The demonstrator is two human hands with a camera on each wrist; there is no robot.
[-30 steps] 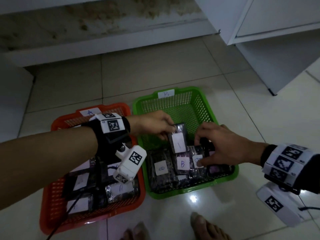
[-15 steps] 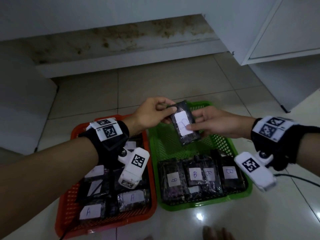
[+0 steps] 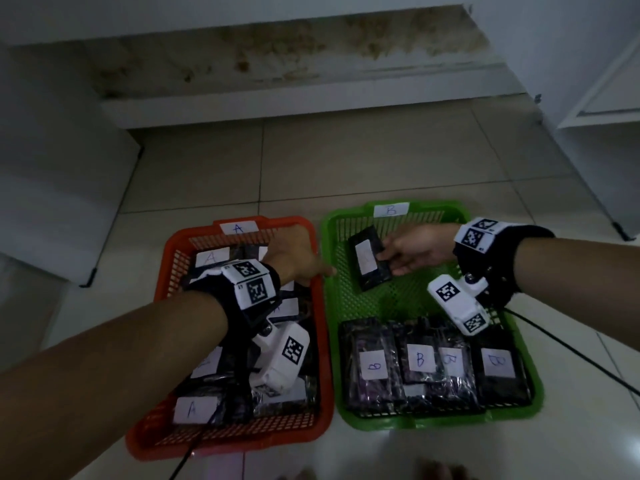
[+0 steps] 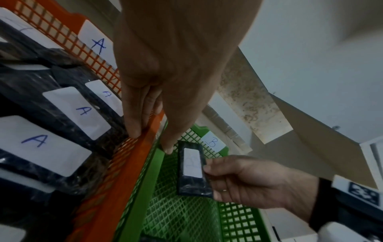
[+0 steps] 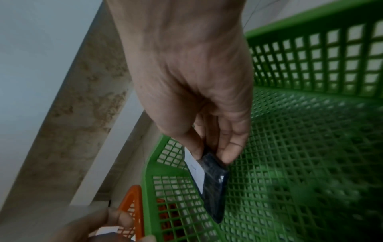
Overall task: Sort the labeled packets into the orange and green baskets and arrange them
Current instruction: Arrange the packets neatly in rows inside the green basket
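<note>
The right hand (image 3: pixel 417 249) pinched a flat, glossy black packet (image 3: pixel 369 258) by its edge between thumb and fingers, holding it tilted above the bare far half of the green basket (image 3: pixel 526 382). The left hand (image 3: pixel 294 254) held nothing, its straight fingers (image 4: pixel 132 124) resting on the rim of the orange basket (image 3: pixel 322 375). Both baskets were rectangular plastic lattice. Each held shiny wrapped packets bearing white paper labels, on a tiled floor (image 3: pixel 346 161).

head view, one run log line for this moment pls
right hand: pinches black labelled packet over green mesh basket | left hand: fingers on orange mesh basket rim
</note>
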